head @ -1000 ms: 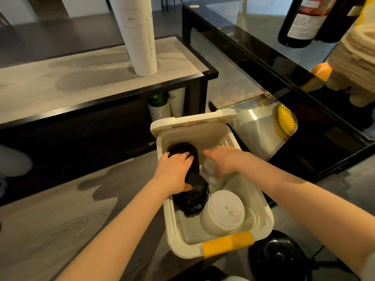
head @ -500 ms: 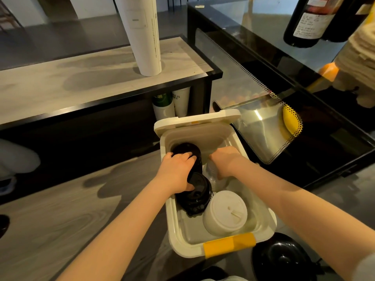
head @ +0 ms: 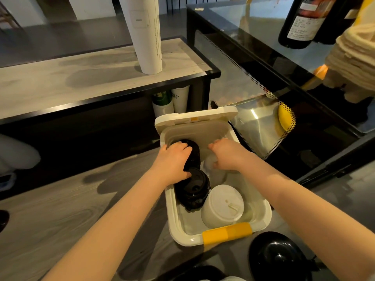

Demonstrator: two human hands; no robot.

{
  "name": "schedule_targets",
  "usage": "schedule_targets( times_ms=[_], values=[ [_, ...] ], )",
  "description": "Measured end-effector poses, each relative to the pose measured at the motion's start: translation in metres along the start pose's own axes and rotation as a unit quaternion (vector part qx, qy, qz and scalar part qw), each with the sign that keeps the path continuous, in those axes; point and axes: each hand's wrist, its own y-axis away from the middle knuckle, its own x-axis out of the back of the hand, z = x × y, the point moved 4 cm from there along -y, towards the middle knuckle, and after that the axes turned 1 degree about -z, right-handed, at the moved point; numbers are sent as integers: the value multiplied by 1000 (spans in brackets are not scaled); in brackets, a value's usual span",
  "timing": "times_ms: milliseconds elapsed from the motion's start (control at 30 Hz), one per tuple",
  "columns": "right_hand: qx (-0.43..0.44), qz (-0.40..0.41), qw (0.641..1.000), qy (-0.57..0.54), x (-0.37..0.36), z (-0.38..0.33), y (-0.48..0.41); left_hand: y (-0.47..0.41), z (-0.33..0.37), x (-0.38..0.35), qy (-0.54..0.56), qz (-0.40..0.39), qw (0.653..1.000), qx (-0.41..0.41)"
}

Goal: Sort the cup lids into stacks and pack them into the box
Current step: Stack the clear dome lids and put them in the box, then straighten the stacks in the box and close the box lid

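Observation:
A white box (head: 178, 226) with a yellow latch stands open on the grey counter, its hinged lid raised at the far end. My left hand (head: 172, 161) grips a stack of black lids (head: 193, 152) lying on its side along the left wall. A second black lid stack (head: 192, 189) lies nearer me. My right hand (head: 227, 155) is wrapped over a stack of clear lids (head: 211, 165) at the box's far right. A stack of white lids (head: 223, 205) stands in the near right corner.
A tall white sleeve of cups (head: 145, 33) stands on the raised shelf (head: 60, 84) behind the box. A glass display case (head: 263, 78) runs along the right. A black round object (head: 278, 256) sits at the counter's near right. Cups (head: 172, 100) stand under the shelf.
Both hands have stayed in the far end of the box on their stacks; my left hand has slid slightly further over the black stack. The view shifted a little.

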Motion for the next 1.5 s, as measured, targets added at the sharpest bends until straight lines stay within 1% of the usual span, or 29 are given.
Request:
schedule_targets(
  times_ms=[100,200,300,367,500,633,733,867,1000,1100,1200,1300,1400,1500],
  values=[
    [-5,42,999,-27,20,-10,19,17,-14,17,-2,35,999,11],
    [3,79,996,-35,44,-33,35,43,-41,26,0,51,998,40],
    [40,116,992,-42,66,-75,42,77,-78,27,1,43,996,83],
    [66,138,988,-27,77,-110,42,102,-105,23,-5,31,994,105],
    [109,133,985,-12,79,-186,27,155,-161,5,10,-1,988,155],
    [155,101,982,-25,65,-262,9,206,-220,-29,57,-41,975,210],
    [178,77,980,-40,50,-316,-5,242,-267,-61,106,-70,956,265],
    [183,34,980,-69,32,-378,-22,286,-330,-102,153,-78,920,353],
    [165,5,983,-80,16,-408,-36,314,-381,-131,189,-40,873,448],
    [147,-14,986,-80,10,-425,-47,326,-415,-150,220,-10,839,498],
    [126,-22,989,-76,5,-433,-55,329,-436,-166,261,11,803,536],
    [103,-24,990,-94,0,-436,-61,329,-447,-181,301,23,772,559],
    [84,-29,990,-113,-4,-441,-67,330,-451,-183,281,31,769,573],
    [79,-18,987,-136,-5,-448,-70,324,-446,-175,302,84,769,557]
  ],
)
